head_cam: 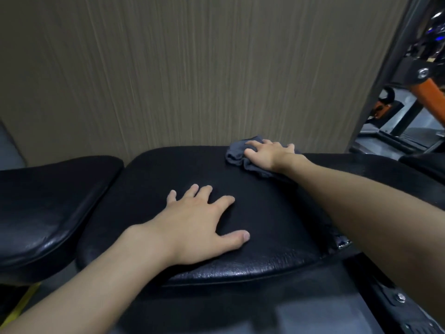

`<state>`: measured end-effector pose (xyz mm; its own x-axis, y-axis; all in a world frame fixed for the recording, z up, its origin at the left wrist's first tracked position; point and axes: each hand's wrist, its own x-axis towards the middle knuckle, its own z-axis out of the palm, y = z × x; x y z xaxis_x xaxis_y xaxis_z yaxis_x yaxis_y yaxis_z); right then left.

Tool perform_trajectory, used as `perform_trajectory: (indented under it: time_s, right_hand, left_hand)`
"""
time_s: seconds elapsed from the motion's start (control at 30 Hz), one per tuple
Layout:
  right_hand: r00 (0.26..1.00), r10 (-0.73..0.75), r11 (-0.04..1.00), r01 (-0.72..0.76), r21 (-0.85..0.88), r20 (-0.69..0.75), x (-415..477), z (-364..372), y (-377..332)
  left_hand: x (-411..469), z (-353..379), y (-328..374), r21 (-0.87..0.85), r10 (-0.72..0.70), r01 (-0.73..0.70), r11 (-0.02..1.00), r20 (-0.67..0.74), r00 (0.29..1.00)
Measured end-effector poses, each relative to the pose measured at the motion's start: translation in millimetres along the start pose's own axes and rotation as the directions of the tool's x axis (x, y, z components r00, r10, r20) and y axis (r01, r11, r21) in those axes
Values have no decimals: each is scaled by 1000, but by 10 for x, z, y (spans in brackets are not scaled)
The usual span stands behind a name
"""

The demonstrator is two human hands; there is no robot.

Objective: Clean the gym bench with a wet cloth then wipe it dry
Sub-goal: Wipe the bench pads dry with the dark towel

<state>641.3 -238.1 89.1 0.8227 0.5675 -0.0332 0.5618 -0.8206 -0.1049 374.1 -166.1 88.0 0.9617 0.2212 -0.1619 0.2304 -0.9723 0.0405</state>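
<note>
Right hand [267, 154] presses grey cloth [237, 157] at far edge of surface [265, 213], fingers spread; left hand [195, 222] flat there, fingers wide

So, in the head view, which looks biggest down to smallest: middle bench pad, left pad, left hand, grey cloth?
1. middle bench pad
2. left pad, cut by the frame edge
3. left hand and grey cloth: unsure, since the hand is nearer the camera and the right hand covers part of the cloth.
</note>
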Motion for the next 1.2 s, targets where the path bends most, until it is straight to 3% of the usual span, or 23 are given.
perform_trajectory:
  time_s: [0.33,0.6,0.87,1.2]
  right_hand:
    - [981,-194,981,194,-10,1,-1265,134,181]
    - [975,-219,974,215,-65,-49,-2228,145,325]
    - [976,-218,976,218,13,-10,-1527,81,494]
    - [992,-124,992,124,2,17,-242,-30,766]
  left_hand:
    - [-43,1,40,-19,4,-4,1000,-6,1000]
    - [-104,-25,4,-66,30,-28,997,29,999]
    - [19,-34,215,-89,26,-29,996,-37,999]
    - [323,-62,705,-58,-56,56,997,-4,998]
